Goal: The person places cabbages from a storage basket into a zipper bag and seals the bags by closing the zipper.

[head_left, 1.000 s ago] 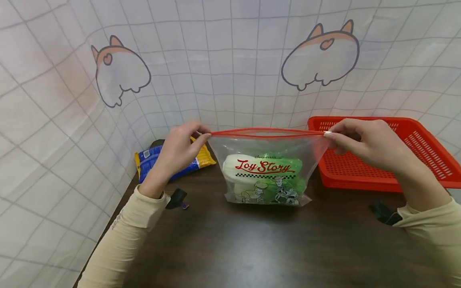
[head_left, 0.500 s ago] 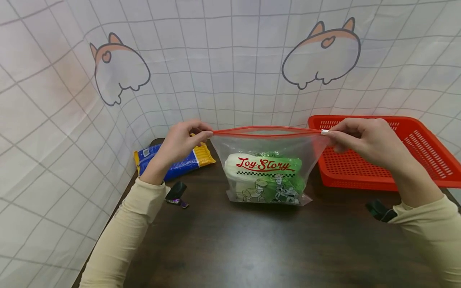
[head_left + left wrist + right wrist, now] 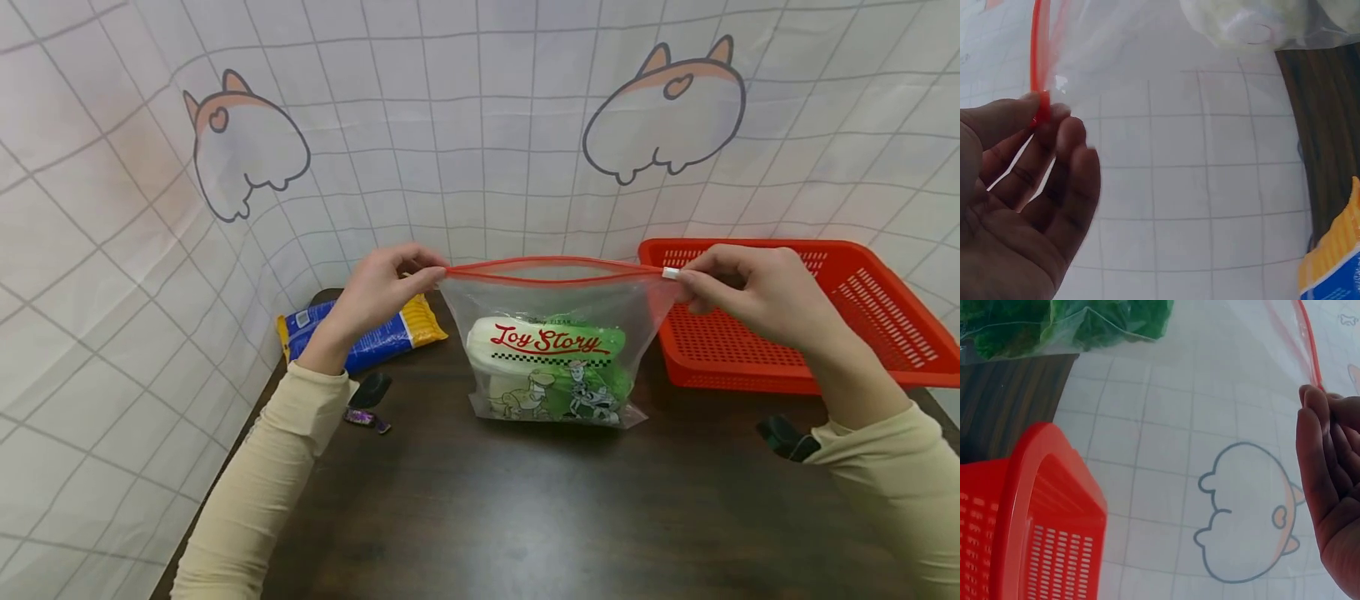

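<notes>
A clear zip bag [image 3: 547, 300] printed "Toy Story" is stretched between my hands, its red-edged mouth gaping in the middle. Leafy vegetables [image 3: 498, 342] with white stalks and green leaves [image 3: 1110, 325] lie inside. My left hand [image 3: 382, 287] pinches the left end of the red edge between thumb and fingers. At the right end, my right hand [image 3: 765, 292] pinches the edge at a white slider [image 3: 670, 272]. Whether the bag's bottom rests on the table cannot be told.
A red plastic basket [image 3: 742, 379] stands behind and below my right hand. To the left lies a blue and yellow packet [image 3: 378, 342], partly behind my left wrist. A small purple wrapper [image 3: 367, 419] is on the dark table [image 3: 525, 508]. Grid-patterned cloth [image 3: 450, 125] hangs behind.
The right hand has shifted slightly left with the slider, and the left hand a little to the right. The bag's mouth gapes a bit wider. Both hands keep their pinch.
</notes>
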A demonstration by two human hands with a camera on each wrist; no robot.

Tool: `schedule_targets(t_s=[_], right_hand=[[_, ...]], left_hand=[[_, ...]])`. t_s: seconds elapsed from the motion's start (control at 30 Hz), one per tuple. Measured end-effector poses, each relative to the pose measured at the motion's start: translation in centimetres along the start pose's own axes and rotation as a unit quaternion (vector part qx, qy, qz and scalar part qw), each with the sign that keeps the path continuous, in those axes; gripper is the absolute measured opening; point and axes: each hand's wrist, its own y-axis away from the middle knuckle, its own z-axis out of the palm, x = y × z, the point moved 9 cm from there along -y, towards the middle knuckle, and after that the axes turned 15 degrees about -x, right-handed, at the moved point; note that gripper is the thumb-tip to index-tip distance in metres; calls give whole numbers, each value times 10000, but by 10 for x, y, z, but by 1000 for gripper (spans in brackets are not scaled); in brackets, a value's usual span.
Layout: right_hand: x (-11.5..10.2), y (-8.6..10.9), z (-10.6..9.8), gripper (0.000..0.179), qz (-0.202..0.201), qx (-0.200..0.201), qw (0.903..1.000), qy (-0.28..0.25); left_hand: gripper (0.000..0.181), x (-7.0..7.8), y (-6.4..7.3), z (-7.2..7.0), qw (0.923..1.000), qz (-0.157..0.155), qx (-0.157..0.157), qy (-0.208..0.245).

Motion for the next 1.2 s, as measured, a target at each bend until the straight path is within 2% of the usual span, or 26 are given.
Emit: schedule_targets(t_s=[0.13,0.27,0.43,0.53,0.77,0.9,1.0,1.07,1.2], right_hand=[[-3,-3,1,3,214,154,9996,-66],[-9,-6,3,7,301,243,9992,46],[-18,-9,3,11,368,358,9982,320],[-21,-12,4,10,371,382,9976,444],[-25,-13,7,6,385,377,9981,313],[-30,-12,6,5,145,423,9987,244],[-32,-12,7,5,-49,429,9989,162],[-33,-11,8,6,-139,407,9990,86],[-32,-9,10,8,-258,317,9991,-87]], left_hand=[[22,17,-12,2,9991,227,-6,-351],[25,45,-22,11,9954,659,-105,-688],[31,84,-29,30,9846,1363,-266,-1064],[38,103,-32,41,9773,1660,-468,-1232],[52,135,-47,67,9615,1899,-1041,-1693],[55,148,-57,83,9508,1941,-1360,-1994],[48,150,-63,91,9469,1970,-1504,-2049],[42,150,-66,93,9482,1994,-1506,-1959],[28,146,-72,92,9557,2052,-1439,-1543]])
